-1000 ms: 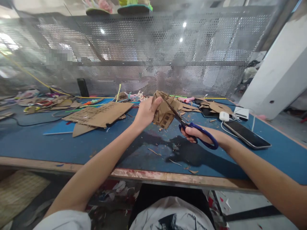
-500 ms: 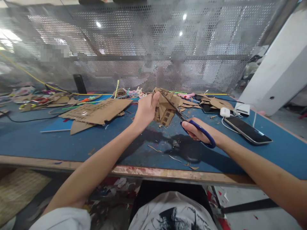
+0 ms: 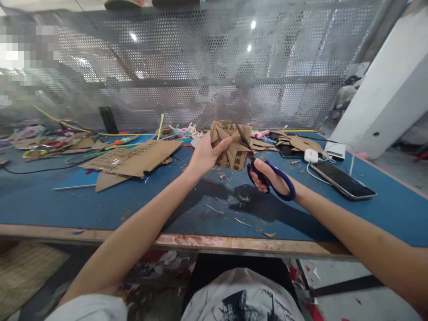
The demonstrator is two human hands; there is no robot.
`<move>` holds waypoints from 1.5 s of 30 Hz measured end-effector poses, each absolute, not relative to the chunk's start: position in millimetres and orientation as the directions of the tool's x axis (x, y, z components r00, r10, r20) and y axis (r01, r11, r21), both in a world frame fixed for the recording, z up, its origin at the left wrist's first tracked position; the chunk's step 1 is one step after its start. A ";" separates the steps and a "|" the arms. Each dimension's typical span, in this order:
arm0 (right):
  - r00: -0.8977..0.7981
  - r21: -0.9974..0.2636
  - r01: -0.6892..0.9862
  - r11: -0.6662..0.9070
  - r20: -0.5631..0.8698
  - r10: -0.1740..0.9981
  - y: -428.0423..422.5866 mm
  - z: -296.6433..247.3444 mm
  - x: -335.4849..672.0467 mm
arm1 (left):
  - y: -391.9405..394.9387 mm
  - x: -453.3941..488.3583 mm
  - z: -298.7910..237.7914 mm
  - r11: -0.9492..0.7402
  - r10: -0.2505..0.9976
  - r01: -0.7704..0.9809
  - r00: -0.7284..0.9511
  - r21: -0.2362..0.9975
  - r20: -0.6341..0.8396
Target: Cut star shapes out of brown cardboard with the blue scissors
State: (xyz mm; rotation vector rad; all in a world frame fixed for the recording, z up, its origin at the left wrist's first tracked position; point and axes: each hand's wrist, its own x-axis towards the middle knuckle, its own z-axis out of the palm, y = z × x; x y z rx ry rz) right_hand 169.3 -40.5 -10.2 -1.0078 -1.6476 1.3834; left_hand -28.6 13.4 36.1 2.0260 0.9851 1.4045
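Observation:
Above the middle of the blue table my left hand (image 3: 207, 154) grips a creased piece of brown cardboard (image 3: 236, 158) printed with dark characters, its thumb lying over the front. My right hand (image 3: 267, 174) is closed around the blue handles of a pair of scissors (image 3: 283, 189). The dark blades point up and to the left, across the right part of the cardboard. Whether the blades have cardboard between them I cannot tell. Thin scraps lie on the table below both hands.
A large flat cardboard sheet (image 3: 133, 157) rests on the left of the blue table (image 3: 187, 214). At the right lie a phone (image 3: 344, 180), a white charger (image 3: 311, 155) with cable, and cardboard offcuts (image 3: 307, 145). A perforated metal screen (image 3: 187, 67) stands behind.
The cardboard has turned so that more of its printed front shows, and my left thumb now lies lower across it. The scissors' handles have swung apart and shifted slightly left.

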 end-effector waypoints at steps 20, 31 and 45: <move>-0.396 -0.991 0.086 0.099 0.057 0.916 -36.2 -12.8 175.6 | 11.2 -25.9 28.3 -0.268 0.915 -0.120 0.280 0.956 0.291; -0.441 -0.950 0.216 0.226 0.112 0.891 -38.5 -16.5 178.1 | 7.1 -18.6 21.8 -0.294 0.925 -0.241 0.170 0.925 0.339; 0.016 -0.945 0.188 0.268 0.276 0.961 -26.6 -9.8 178.9 | 25.3 -43.7 31.6 -0.215 0.939 -0.125 0.248 0.969 0.240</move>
